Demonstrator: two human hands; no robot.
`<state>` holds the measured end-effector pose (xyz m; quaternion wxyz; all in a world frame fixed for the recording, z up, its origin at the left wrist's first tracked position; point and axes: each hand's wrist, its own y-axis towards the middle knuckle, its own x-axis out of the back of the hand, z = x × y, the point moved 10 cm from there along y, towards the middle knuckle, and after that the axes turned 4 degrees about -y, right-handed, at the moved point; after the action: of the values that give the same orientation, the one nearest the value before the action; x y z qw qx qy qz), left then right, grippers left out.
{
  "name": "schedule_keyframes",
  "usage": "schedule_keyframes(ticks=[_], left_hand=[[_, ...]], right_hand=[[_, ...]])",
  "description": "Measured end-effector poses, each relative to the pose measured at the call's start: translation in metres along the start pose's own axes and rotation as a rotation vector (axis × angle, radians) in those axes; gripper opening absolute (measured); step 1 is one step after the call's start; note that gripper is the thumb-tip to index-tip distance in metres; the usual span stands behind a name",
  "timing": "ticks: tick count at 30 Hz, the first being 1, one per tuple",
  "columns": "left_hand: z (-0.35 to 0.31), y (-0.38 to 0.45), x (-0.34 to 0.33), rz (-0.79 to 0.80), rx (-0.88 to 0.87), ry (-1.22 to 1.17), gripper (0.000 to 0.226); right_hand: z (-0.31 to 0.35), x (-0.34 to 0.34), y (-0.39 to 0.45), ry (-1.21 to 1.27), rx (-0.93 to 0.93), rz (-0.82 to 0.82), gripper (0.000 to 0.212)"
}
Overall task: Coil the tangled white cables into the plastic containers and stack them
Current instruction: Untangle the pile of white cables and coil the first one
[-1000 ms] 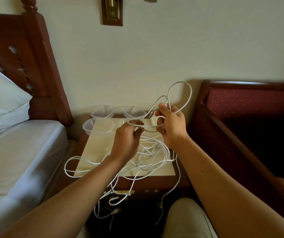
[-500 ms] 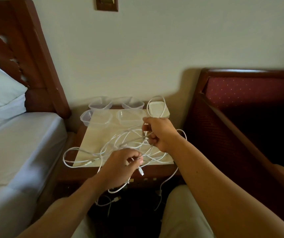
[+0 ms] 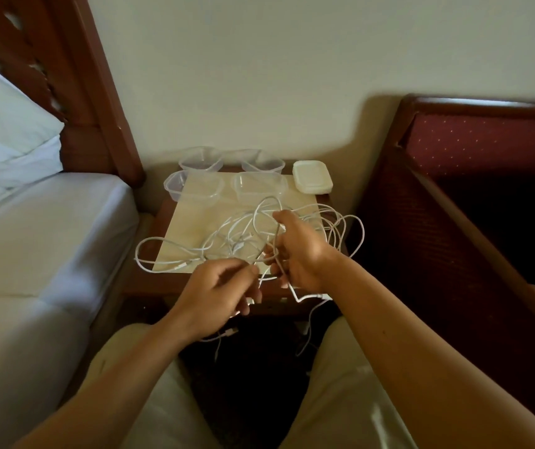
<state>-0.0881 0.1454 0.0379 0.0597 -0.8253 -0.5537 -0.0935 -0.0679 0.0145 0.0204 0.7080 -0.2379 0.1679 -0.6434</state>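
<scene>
1. Bed [image 3: 33, 254], white-sheeted, with a pillow [image 3: 3, 131] and a carved wooden headboard [image 3: 91, 92], lies well to the left of the hands.
2. Upholstered chair [image 3: 473, 196], dark red with a wooden frame, stands to the right of the hands.
3. Bench [image 3: 191, 222], a small wooden bedside unit with a pale top, sits directly beyond and beneath the hands.
4. Tangled white cables [image 3: 175, 257] sprawl over the bench between and around both hands; loops overhang its left and right edges, and loose ends dangle below its front edge.
5. Left hand [image 3: 217, 293], fingers curled, pinches a strand of the cables near the front edge.
6. Right hand [image 3: 301, 254], just beside the left, grips several strands in curled fingers.
7. Four clear plastic containers [image 3: 194, 189], open and upright, stand in two rows beyond the hands.
8. Stack of white lids [image 3: 312, 176] rests beyond the right hand, just right of the containers.
</scene>
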Motion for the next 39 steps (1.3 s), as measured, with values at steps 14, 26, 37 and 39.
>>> schedule_keyframes(ticks=[14, 26, 37, 39], left_hand=[[0.057, 0.004, 0.035, -0.403, 0.387, -0.295, 0.029], [0.075, 0.026, 0.048, -0.576, 0.329, -1.032, 0.023], [-0.039, -0.006, 0.010, -0.293, -0.379, 0.385, 0.040], [-0.036, -0.001, -0.005, -0.179, -0.445, 0.441, 0.043]], right_hand=[[-0.023, 0.023, -0.012, -0.332, 0.144, -0.039, 0.011], [-0.005, 0.047, -0.017, -0.067, 0.288, -0.229, 0.026], [-0.005, 0.014, -0.026, 0.161, 0.331, 0.069, 0.025], [-0.002, 0.009, -0.030, 0.251, 0.334, 0.139, 0.024]])
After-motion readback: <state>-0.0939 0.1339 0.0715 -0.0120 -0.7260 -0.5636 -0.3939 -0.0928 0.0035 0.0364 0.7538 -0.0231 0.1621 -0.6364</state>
